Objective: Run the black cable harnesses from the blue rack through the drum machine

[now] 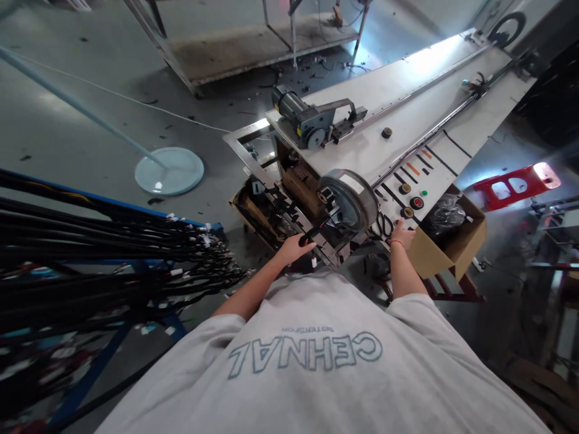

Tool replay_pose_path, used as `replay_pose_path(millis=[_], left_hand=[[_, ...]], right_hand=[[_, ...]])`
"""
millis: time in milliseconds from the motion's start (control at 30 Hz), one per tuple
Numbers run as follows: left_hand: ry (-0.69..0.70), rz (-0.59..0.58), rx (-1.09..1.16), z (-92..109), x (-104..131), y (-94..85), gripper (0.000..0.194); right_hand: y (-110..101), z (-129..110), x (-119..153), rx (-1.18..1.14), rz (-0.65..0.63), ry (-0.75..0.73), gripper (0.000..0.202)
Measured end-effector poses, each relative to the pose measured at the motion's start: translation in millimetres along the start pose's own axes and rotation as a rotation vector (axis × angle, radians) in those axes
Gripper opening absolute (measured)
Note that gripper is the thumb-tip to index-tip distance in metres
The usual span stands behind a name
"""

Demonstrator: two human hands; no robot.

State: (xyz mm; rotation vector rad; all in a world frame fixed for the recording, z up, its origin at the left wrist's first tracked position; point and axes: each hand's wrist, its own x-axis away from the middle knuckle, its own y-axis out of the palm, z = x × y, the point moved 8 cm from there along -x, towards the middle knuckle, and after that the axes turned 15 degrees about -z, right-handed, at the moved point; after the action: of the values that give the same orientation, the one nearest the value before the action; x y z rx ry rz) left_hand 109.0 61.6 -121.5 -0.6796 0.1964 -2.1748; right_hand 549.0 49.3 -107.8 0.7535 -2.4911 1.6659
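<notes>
My left hand (296, 248) is closed around a black cable bundle (312, 234) in front of the machine's round wheel (350, 199). A white connector (313, 262) hangs just below that hand. My right hand (402, 235) rests at the near edge of the long white machine table (362, 141), beside the black-and-yellow tape rolls (408, 213) and a red button (417, 202). Its fingers are small in view, and whether they hold anything is unclear. Black looped scissors handles or cord (383, 225) lie just left of it.
A cardboard box (468, 244) with clear plastic stands right of my right hand. Many black cables (113, 241) hang on a blue rack at the left. A motor unit (298, 114) sits on the table's far-left end. A red stool (518, 187) stands at the right.
</notes>
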Motion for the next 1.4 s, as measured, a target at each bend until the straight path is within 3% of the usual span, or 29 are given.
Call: replay_pose_path(millis=[100,167,267,433,600,900,1100,1200,1300,1400], left_hand=[[-0.092,0.074,-0.214,7,2,-5.2,0.024],[-0.076,0.118,-0.240,10,7,-5.5,0.026],[0.038,0.169,-0.215,14,19,-2.2,0.039],[0.074,0.137,-0.119,10,27,6.1,0.038],[0.076,0.189,0.044,13,25,-6.9,0.036],[-0.009,0.068,0.225,-1,18,6.1,0.047],[0.008,0.079,0.124,19,-8,-7.7,0.042],[-0.018,0.007,0.136,24,-18,-8.6,0.043],[-0.023,-0.041,0.112,25,-14,-12.9,0.037],[0.055,0.014,0.115,29,3,-30.8,0.027]], right_hand=[[-1,-2,1,0.013,0.003,0.001,0.071],[-2,-3,3,0.012,0.007,-0.002,0.072],[-3,-3,4,0.011,-0.005,-0.006,0.071],[-4,-4,6,-0.026,-0.036,-0.025,0.073],[-6,-5,6,-0.053,-0.027,-0.016,0.074],[-3,-2,0,-0.027,-0.022,-0.032,0.068],[-3,1,-5,-0.018,0.000,-0.033,0.068],[-2,1,-6,-0.019,-0.001,-0.027,0.068],[-3,1,-5,-0.025,0.004,-0.009,0.071],[-5,0,-4,-0.002,0.012,-0.014,0.070]])
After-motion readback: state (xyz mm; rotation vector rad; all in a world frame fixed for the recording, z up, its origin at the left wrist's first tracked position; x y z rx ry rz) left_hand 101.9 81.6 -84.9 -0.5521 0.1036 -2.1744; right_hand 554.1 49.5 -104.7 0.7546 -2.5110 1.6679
